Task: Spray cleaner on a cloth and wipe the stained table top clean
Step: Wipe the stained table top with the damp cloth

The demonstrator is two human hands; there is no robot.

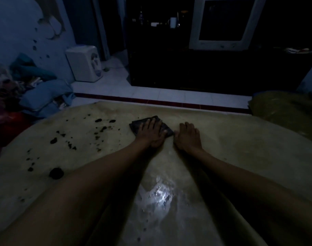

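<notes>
The big pale surface (222, 139) fills most of the view. It looks wet and shiny in the near middle, between the two arms. Many dark stains (70, 139) sit on its left part, some big blobs and some tiny dots. They are well apart from the hands.

Past the far edge of the surface is a white tiled floor (151, 93). A big dark cabinet (205, 68) stands on it, with a white-framed screen (226, 22) on top. A white box-shaped machine (84, 63) stands by the wall on the left. A heap of clothes (36, 89) lies on the far left.

The left hand (152, 133) lies flat on a dark cloth (166, 129), with its fingers spread and straight, pressing down. The cloth lies flat on the surface near the far middle. The right hand (187, 137) rests palm down on the bare surface just beside the cloth. Its fingers are a bit bent and hold nothing.
</notes>
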